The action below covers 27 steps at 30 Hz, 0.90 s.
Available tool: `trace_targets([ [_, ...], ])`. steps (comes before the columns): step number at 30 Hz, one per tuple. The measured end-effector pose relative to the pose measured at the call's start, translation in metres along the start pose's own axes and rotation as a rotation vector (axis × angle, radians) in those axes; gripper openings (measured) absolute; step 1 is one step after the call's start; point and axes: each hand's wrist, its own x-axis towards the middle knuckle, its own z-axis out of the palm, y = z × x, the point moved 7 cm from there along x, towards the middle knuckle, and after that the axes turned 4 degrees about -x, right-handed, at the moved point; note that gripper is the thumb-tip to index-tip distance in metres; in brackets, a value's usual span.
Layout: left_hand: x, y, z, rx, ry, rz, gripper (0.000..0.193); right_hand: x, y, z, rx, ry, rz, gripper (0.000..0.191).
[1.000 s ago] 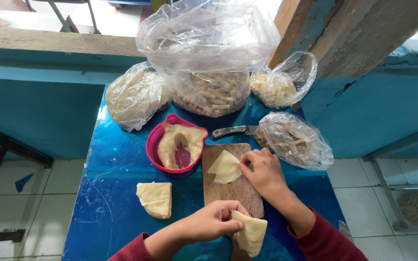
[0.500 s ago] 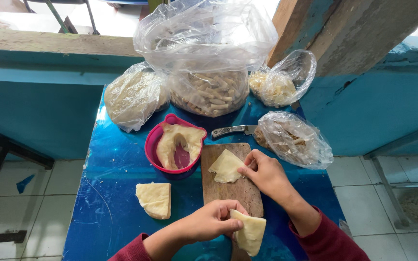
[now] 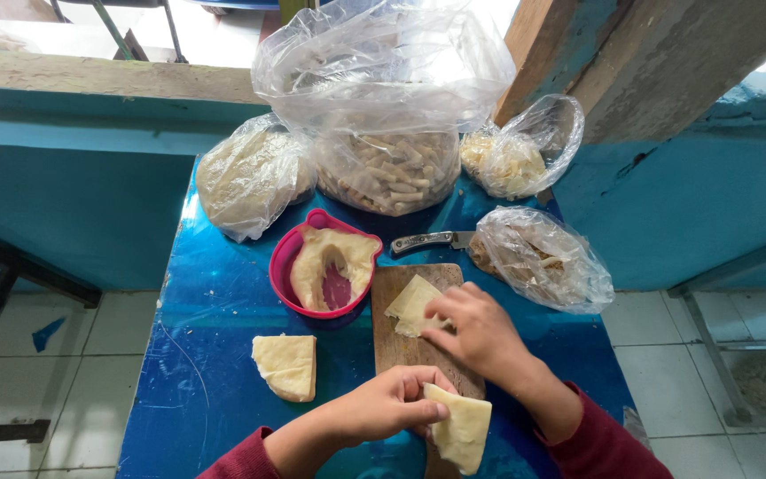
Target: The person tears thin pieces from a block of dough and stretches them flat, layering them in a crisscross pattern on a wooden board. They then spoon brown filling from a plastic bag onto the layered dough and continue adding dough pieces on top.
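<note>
Four clear plastic bags at table's far end: big knotted bag of pale sticks (image 3: 389,133), round dough-filled bag (image 3: 248,177) left, small open bag (image 3: 523,151) right, flat crumpled bag (image 3: 543,259) nearer right.

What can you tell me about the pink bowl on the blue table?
The pink bowl is small, round and looks like plastic, with a little tab on its far rim. It stands upright on the blue table, just left of the wooden board and in front of the big clear bag. A ring of pale dough lines the inside, leaving the pink bottom bare in the middle. Neither hand touches it; the right hand rests on the board nearby.
</note>
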Motion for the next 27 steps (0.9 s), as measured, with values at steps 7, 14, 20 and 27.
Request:
trace_targets([
  [7, -0.001, 0.003, 0.0, 0.012, 0.009, -0.019, 0.025, 0.0, -0.013, 0.011, -0.079, 0.017, -0.11, 0.008],
  [14, 0.002, 0.006, -0.014, -0.023, 0.155, 0.086, 0.026, -0.002, -0.009, 0.015, -0.006, 0.006, -0.11, 0.011],
  [20, -0.003, 0.032, -0.04, -0.336, 0.419, 0.348, 0.038, -0.008, 0.045, 0.003, 0.709, 0.064, 0.479, 0.024],
  [27, -0.009, 0.045, -0.04, -0.331, 0.467, 0.459, 0.05, -0.008, 0.005, -0.021, 0.447, 0.18, 0.182, 0.04],
])
